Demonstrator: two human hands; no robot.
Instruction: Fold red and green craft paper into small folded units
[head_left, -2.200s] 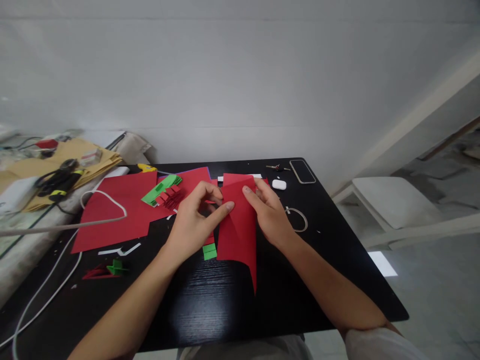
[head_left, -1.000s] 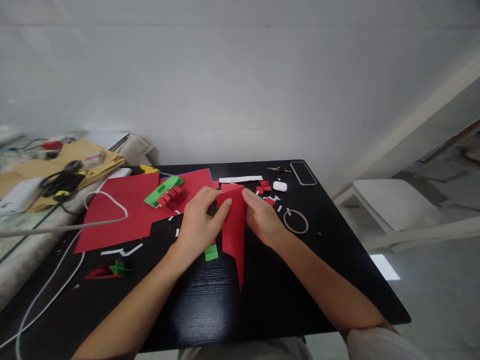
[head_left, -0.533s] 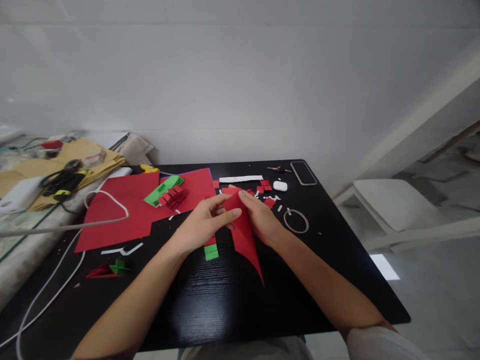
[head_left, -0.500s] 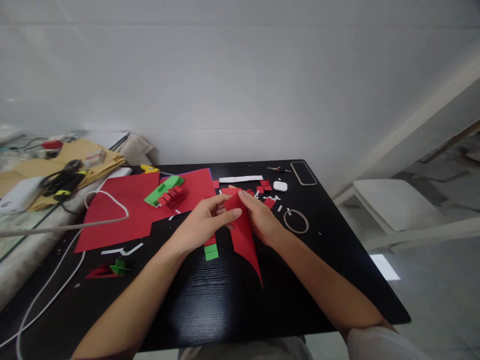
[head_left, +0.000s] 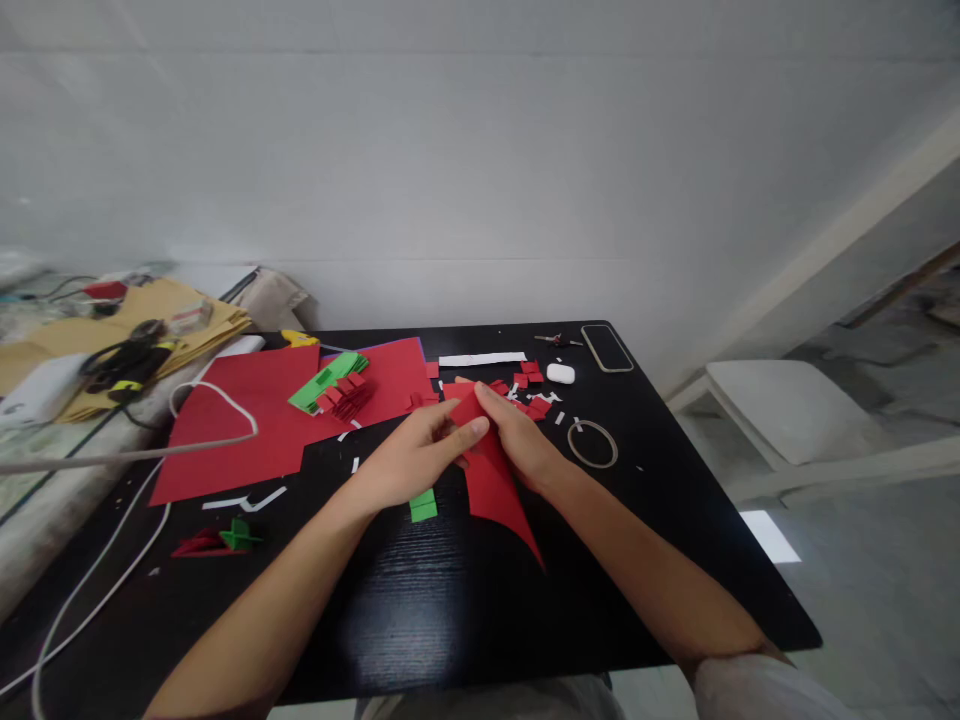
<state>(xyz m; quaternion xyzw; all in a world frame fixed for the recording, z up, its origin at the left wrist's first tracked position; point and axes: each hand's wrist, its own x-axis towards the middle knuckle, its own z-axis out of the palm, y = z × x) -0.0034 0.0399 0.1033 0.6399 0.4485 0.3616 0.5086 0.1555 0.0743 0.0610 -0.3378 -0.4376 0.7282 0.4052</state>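
Between both hands I hold a sheet of red paper (head_left: 495, 484), its lower corner curling down toward the table's front. My left hand (head_left: 427, 445) grips the sheet's left side, thumb on the front face and the other fingers partly hidden behind. My right hand (head_left: 517, 430) pinches the upper edge near the fold, with the fingertips behind the paper out of sight. Under my left hand a small green folded paper piece (head_left: 424, 505) lies on the table. Small red paper pieces (head_left: 538, 407) and white scraps lie just beyond my right hand.
Large red sheets (head_left: 240, 420) lie on the left of the black table (head_left: 397, 610), bearing a green folded stack (head_left: 322, 385). A red and green paper piece (head_left: 225, 538) sits at front left. Rightward are a tape ring (head_left: 592, 443), white case (head_left: 561, 373), keys (head_left: 559, 341) and phone (head_left: 607, 347).
The red sheet's lower corner has swung slightly to the right. My left hand has shifted a little right and now covers more of the small pieces beneath it.
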